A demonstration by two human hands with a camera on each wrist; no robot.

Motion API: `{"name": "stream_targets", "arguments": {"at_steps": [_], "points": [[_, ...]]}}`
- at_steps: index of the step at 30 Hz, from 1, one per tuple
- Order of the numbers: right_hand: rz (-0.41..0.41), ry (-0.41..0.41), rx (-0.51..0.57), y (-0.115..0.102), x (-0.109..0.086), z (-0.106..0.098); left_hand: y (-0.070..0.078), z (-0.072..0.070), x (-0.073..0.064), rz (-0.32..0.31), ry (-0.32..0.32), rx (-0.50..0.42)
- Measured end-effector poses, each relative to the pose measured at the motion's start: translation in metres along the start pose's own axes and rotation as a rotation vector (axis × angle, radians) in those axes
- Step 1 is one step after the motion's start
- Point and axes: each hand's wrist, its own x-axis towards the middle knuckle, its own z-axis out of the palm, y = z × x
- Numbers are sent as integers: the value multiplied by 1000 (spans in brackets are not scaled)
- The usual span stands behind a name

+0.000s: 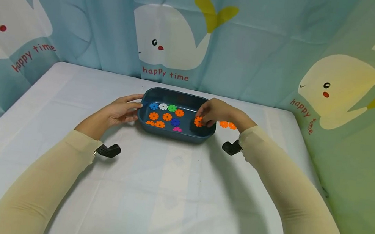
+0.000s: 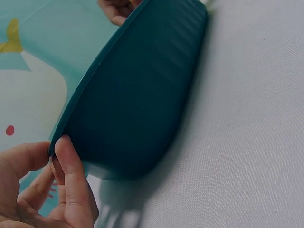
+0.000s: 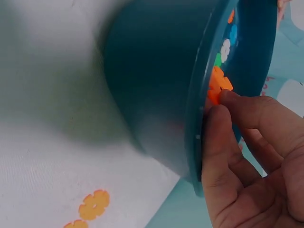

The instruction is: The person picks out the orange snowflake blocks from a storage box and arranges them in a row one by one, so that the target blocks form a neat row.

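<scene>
A dark teal plastic basin (image 1: 175,135) stands on the table, with notched plastic snowflake discs lying in its left half. Pinched at the basin's left end is the rim, between thumb and fingers of my left hand (image 1: 119,110), as the left wrist view shows closely. My right hand (image 1: 218,111) reaches over the right end and pinches an orange snowflake disc (image 3: 219,84) by its edge, inside the rim. The discs inside include a blue disc (image 1: 154,106), a white disc (image 1: 163,107), a green disc (image 1: 172,108), a pink disc (image 1: 177,129) and several orange ones.
Two orange discs (image 1: 223,124) lie on the white tabletop (image 1: 172,191) to the right of the basin, beneath my right wrist. A curtain (image 1: 259,56) printed with whales hangs behind the table and along its sides. Black camera mounts (image 1: 110,151) stick out from both wrists.
</scene>
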Motion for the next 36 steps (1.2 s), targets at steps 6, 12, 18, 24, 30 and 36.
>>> {"name": "stream_targets", "arguments": {"at_steps": [6, 12, 18, 24, 30, 36], "points": [[-8, 6, 38, 9, -2, -6, 0, 0, 1, -3, 0, -3], [-20, 9, 44, 10, -7, -8, -1, 1, 1, 0, 4, 0], [-18, 10, 74, 15, -11, -13, -1, 1, 0, -5, 7, -3], [-32, 16, 84, 21, -15, -19, 0, 1, 0, -8, 13, 3], [-31, 29, 95, 25, -20, -23, 2, 2, -1, -2, 14, -3], [-24, 43, 123, 31, -24, -24, 1, 2, -1, 1, 6, -8]]}}
